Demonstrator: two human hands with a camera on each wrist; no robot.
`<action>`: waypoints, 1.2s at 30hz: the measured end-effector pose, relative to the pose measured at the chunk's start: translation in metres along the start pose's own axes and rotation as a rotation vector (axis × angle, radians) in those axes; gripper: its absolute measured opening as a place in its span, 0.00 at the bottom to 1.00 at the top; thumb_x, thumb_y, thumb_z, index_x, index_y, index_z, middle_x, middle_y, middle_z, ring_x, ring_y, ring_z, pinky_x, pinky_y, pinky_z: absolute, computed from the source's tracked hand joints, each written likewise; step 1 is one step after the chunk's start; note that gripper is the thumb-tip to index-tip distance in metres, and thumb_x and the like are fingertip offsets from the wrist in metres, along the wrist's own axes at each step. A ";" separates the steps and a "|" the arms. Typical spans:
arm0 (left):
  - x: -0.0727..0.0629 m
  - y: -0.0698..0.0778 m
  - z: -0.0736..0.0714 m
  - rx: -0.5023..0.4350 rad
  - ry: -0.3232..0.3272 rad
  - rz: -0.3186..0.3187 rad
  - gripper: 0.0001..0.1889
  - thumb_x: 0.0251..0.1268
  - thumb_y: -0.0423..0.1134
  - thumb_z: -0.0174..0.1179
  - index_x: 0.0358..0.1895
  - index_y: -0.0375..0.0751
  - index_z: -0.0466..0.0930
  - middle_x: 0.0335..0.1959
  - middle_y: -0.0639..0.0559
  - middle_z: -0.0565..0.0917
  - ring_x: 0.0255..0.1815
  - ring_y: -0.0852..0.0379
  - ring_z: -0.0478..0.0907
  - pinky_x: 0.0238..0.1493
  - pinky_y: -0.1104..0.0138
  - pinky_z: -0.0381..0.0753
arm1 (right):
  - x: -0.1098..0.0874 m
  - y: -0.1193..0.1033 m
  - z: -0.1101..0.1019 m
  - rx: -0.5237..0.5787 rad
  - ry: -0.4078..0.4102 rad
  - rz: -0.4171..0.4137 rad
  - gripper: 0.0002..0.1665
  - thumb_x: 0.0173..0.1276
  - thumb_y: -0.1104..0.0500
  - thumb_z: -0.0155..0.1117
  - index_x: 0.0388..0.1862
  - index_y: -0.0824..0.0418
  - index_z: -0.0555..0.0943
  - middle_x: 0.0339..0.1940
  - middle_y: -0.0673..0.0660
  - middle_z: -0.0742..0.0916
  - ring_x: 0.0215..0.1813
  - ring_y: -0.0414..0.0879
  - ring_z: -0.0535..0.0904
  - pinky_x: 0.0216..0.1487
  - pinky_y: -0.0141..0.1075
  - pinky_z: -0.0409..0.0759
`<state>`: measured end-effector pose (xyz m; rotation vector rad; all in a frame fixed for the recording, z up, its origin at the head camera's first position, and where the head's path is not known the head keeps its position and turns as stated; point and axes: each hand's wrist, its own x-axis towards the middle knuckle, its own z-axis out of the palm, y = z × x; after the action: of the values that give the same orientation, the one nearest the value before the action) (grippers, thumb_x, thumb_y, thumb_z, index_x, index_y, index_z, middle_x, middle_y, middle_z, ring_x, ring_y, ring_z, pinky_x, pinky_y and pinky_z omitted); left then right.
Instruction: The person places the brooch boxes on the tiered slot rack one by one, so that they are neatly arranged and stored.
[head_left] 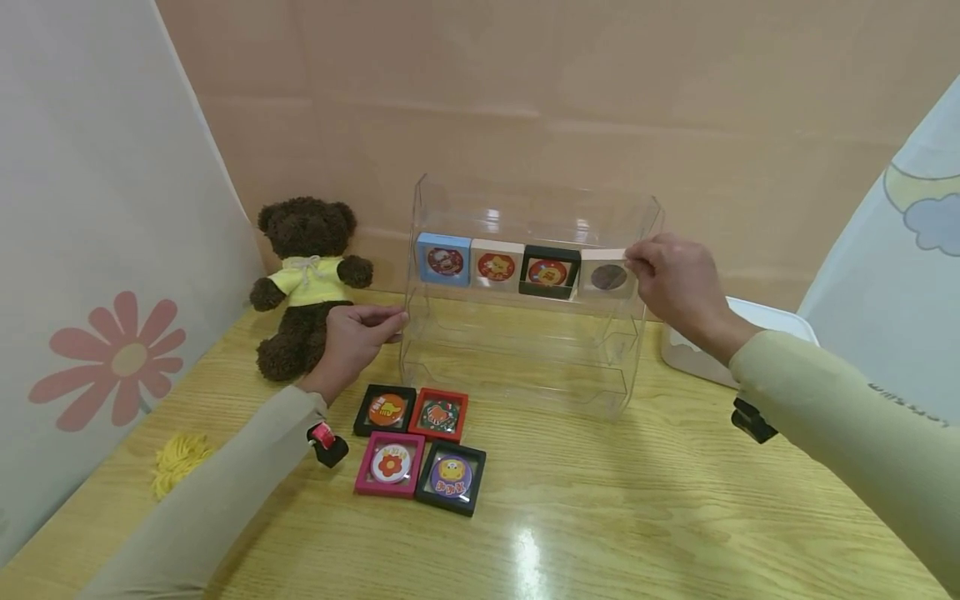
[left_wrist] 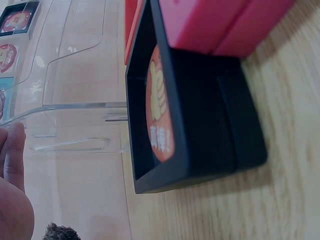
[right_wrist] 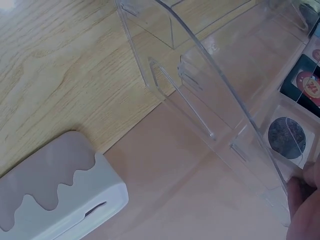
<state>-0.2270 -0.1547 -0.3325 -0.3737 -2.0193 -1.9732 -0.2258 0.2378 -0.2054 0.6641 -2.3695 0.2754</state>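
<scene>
A clear acrylic display rack stands on the table, its upper tier holding a row of small square badge frames. From the left these are a blue frame, a cream frame, a black frame and a pale pink frame with a dark round badge. My right hand pinches the pale pink frame by its upper right corner. On the other side, my left hand holds the rack's left side edge between thumb and fingers.
In front of the rack lie two black frames, a red frame and a magenta frame. A brown teddy bear sits at the left, near yellow yarn. Behind my right forearm is a white-and-beige box.
</scene>
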 end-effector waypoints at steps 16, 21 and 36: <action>-0.001 -0.002 0.000 -0.001 -0.003 -0.005 0.13 0.59 0.35 0.67 0.41 0.27 0.85 0.36 0.40 0.85 0.36 0.46 0.84 0.36 0.60 0.85 | -0.003 -0.001 0.002 0.009 -0.058 0.012 0.07 0.59 0.75 0.60 0.35 0.73 0.84 0.34 0.66 0.85 0.37 0.60 0.82 0.42 0.52 0.81; -0.002 -0.001 -0.001 0.003 -0.004 -0.009 0.13 0.59 0.34 0.67 0.41 0.26 0.84 0.36 0.40 0.85 0.35 0.49 0.84 0.36 0.60 0.85 | -0.002 -0.002 0.002 0.003 -0.079 0.021 0.09 0.60 0.76 0.58 0.35 0.73 0.84 0.35 0.66 0.85 0.39 0.60 0.82 0.43 0.52 0.81; 0.000 -0.002 0.000 0.019 0.005 -0.008 0.13 0.59 0.35 0.67 0.41 0.26 0.84 0.35 0.40 0.85 0.33 0.50 0.84 0.34 0.60 0.85 | -0.004 -0.005 -0.002 -0.022 -0.031 0.029 0.09 0.63 0.74 0.56 0.38 0.75 0.83 0.34 0.65 0.83 0.38 0.58 0.80 0.39 0.51 0.81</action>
<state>-0.2275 -0.1552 -0.3348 -0.3557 -2.0382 -1.9563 -0.2197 0.2358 -0.2065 0.6281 -2.4099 0.2531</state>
